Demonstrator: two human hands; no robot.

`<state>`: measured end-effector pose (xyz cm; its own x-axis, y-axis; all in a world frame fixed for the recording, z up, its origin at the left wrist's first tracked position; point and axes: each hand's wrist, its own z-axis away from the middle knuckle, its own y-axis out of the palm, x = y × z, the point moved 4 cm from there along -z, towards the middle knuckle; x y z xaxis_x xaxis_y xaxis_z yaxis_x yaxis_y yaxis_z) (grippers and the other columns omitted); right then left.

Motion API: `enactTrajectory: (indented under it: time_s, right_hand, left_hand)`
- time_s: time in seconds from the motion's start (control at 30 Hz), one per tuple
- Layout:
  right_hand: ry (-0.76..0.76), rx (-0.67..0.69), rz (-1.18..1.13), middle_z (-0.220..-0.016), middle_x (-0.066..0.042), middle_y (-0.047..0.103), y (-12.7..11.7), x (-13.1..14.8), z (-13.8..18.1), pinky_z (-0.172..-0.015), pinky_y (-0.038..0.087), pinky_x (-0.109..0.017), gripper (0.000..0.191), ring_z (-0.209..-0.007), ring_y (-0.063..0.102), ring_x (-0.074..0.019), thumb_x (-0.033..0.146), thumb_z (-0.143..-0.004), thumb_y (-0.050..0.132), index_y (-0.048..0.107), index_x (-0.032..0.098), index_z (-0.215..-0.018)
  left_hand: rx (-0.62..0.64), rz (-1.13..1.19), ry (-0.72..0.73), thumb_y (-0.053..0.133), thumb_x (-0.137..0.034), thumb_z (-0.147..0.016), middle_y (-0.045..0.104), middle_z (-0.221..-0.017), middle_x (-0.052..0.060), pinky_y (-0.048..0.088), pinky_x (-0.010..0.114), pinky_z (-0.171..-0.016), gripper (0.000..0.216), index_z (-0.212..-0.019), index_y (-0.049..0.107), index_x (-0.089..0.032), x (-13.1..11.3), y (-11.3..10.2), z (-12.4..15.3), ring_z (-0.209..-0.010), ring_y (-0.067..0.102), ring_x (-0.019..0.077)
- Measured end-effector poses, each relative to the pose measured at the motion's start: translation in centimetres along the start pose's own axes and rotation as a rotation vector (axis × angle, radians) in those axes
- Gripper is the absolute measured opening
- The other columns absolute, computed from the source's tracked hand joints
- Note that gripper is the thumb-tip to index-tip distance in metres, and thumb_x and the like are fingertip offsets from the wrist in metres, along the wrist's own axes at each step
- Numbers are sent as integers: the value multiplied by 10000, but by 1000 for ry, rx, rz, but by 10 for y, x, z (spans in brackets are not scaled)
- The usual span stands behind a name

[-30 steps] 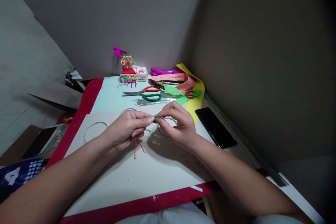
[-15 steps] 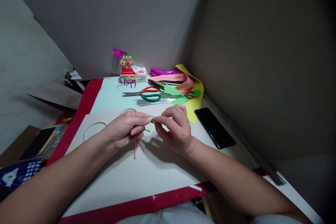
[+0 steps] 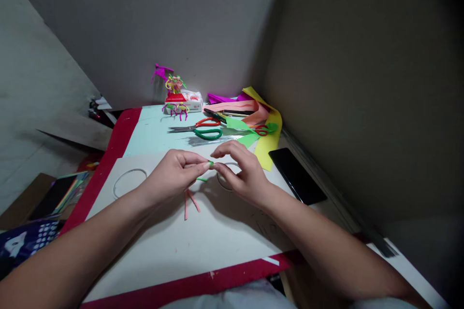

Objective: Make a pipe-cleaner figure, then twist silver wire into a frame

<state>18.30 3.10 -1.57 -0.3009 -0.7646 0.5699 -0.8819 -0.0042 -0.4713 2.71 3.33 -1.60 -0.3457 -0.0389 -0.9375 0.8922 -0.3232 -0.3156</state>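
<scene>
Item: one light, bendable green pipe cleaner (image 3: 210, 164), soft enough to kink, pinched near its tip by your left hand (image 3: 174, 174), the best hold; your right hand (image 3: 246, 176) stands narrow alongside, grip unclear.

Steel scissors (image 3: 208, 133), black smartphone (image 3: 297, 176), yellow paper sheet (image 3: 267, 147)

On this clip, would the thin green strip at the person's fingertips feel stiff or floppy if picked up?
The thin green strip pinched by the left hand is probably very light and flexible, given how slender it looks. Its free end seems to stand out unsupported, so it likely holds a bend rather than flopping.
</scene>
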Motion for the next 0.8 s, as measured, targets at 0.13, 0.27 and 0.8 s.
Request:
enactTrajectory:
  time_s: [0.13,0.27,0.8]
  right_hand:
    - [-80,7,65,-919,-54,634,3,-1,3,-783,395,-337,175,-865,568,-172,137,-861,528,628,210,-985]
    - [-66,-43,95,-860,-48,637,4,-3,4,-767,394,-343,137,-820,562,-171,127,-846,536,644,200,-890]
    - [691,57,-913,-717,24,540,22,-28,9,-571,332,-219,120,-623,444,-83,213,-697,711,615,169,-753]
  left_hand:
    - [68,69,-6,593,-258,-779,381,-390,-74,183,199,-415,241,-574,588,-132,-1,2,-1,-382,271,39]
    - [173,286,-114,589,-226,-776,317,-333,-98,153,193,-407,145,-790,681,-115,4,4,-3,-365,190,34]
    - [274,397,-246,589,-197,-781,317,-289,-78,180,184,-391,188,-608,612,-127,3,9,-1,-343,143,30]
